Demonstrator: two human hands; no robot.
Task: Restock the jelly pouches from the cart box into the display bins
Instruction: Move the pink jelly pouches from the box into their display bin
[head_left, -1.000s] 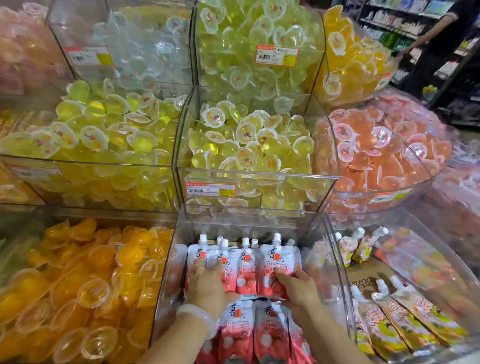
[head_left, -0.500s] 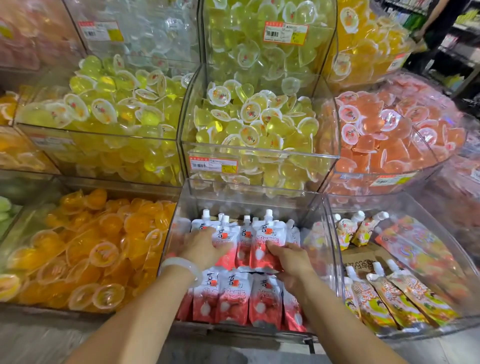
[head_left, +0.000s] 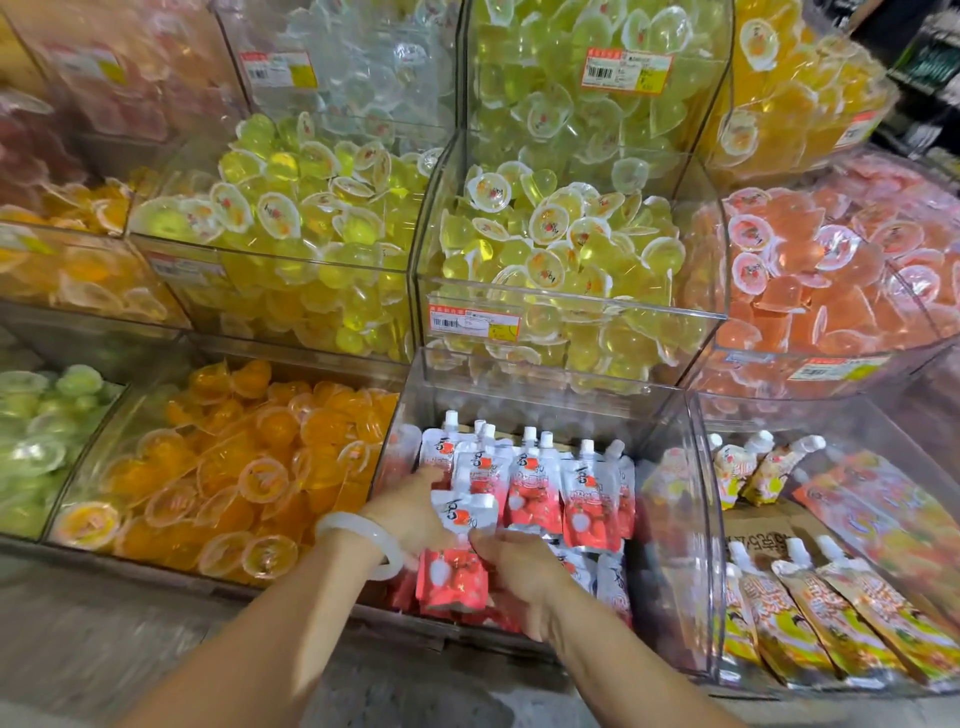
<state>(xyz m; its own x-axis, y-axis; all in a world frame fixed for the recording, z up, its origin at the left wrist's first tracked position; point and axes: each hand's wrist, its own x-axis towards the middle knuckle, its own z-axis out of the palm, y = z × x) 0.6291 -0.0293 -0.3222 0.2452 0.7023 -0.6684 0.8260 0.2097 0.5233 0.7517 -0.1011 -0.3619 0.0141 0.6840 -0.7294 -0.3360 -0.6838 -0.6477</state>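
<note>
Red-and-white spouted jelly pouches (head_left: 535, 483) stand in a back row inside a clear acrylic bin (head_left: 670, 571) at the lower middle, and more lie in a front row (head_left: 608, 582). My left hand (head_left: 410, 512), with a white bangle on its wrist, holds one red jelly pouch (head_left: 452, 577) by its left side at the bin's front. My right hand (head_left: 524, 566) lies over the front-row pouches, its thumb tip touching that same pouch. Its fingers look fairly straight. The cart box is out of view.
Left of the pouch bin is a bin of orange jelly cups (head_left: 234, 467). To the right, a bin holds yellow-orange pouches (head_left: 831, 597) on cardboard (head_left: 758, 530). Above are bins of yellow cups (head_left: 561, 234) and pink cups (head_left: 831, 270). Green cups (head_left: 31, 426) sit far left.
Both hands drew back from the upright back row toward the bin's front. One red pouch now sits between them, held by my left hand. The view has shifted left and back.
</note>
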